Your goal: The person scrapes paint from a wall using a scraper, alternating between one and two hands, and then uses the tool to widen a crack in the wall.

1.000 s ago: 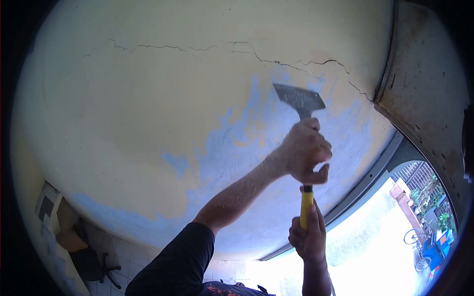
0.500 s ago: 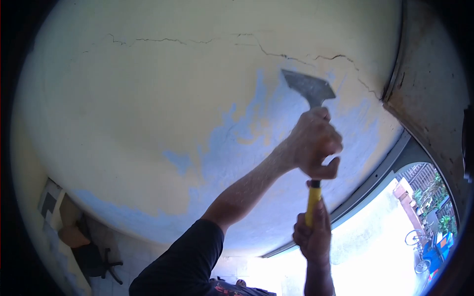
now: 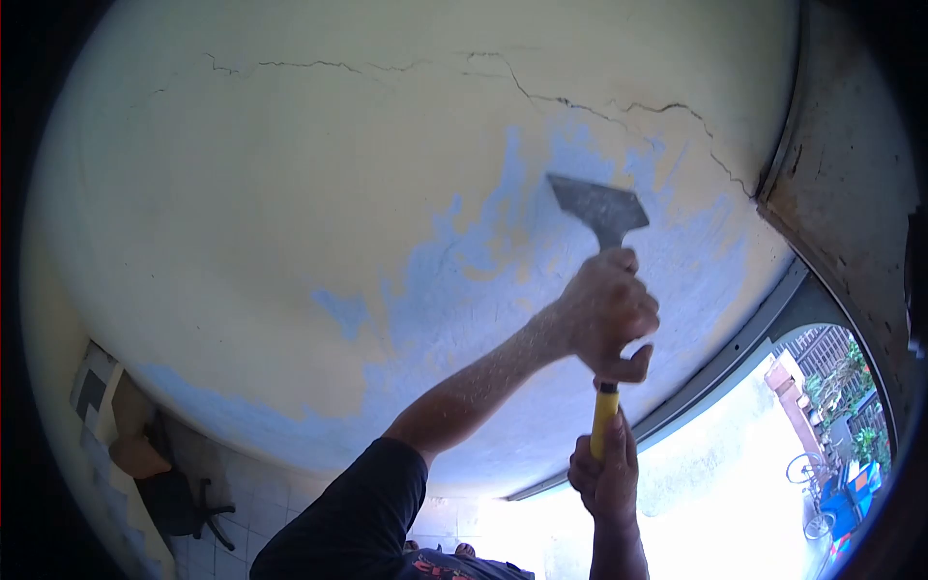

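I look up at a cream-painted ceiling (image 3: 290,184) with blue patches (image 3: 483,290) where the paint is gone. A scraper with a wide grey metal blade (image 3: 599,208) and a yellow handle (image 3: 603,425) is pressed against the blue area. My left hand (image 3: 607,314) grips the upper part of the handle just below the blade. My right hand (image 3: 605,474) holds the yellow lower end. A thin crack (image 3: 580,104) runs across the ceiling above the blade.
A rusty, stained beam (image 3: 841,193) borders the ceiling on the right. Below it a bright opening shows a yard with a bicycle (image 3: 807,469) and plants (image 3: 855,377). At lower left stand a black office chair (image 3: 184,503) and a tiled wall.
The blade went up toward the crack, then came back down and slightly left over the blue patch. Both hands kept their grip on the handle.
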Tool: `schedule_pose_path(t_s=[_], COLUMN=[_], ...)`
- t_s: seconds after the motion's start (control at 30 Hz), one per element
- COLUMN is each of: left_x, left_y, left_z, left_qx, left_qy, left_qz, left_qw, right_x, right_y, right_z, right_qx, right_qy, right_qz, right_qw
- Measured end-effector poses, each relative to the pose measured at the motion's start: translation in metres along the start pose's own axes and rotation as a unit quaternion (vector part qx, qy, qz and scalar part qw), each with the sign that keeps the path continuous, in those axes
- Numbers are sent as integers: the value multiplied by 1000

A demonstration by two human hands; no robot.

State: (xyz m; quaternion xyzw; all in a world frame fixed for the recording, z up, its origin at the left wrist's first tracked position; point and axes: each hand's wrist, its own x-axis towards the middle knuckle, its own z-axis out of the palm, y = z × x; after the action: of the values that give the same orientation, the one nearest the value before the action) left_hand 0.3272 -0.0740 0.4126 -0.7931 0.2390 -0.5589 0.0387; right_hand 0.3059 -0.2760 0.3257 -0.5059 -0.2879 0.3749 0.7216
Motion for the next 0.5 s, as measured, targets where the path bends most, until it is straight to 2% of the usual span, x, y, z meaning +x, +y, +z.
schedule_pose_path(t_s=[0.1, 0.13, 0.23, 0.33, 0.37, 0.5], left_x=[16, 21, 16, -7, -12, -5], left_y=[-8, -8, 6, 18, 18, 4], left_z=[-13, -19, -23, -12, -9, -3], left_qx=[-24, -49, -34, -53, -71, -19], left_qy=[-8, 16, 17, 0, -4, -27], left_qz=[3, 5, 1, -15, -35, -5], left_qw=[1000, 999, 999, 998, 997, 999], right_x=[-1, -3, -17, -29, -25, -5], right_y=[-11, -15, -13, -2, 0, 5], right_z=[16, 22, 19, 10, 8, 3], right_qx=[19, 20, 10, 29, 28, 21], right_qy=[1, -4, -25, -13, -13, 6], right_qz=[-6, -12, -29, 31, 30, 30], right_qw=[1000, 1000, 999, 999, 999, 999])
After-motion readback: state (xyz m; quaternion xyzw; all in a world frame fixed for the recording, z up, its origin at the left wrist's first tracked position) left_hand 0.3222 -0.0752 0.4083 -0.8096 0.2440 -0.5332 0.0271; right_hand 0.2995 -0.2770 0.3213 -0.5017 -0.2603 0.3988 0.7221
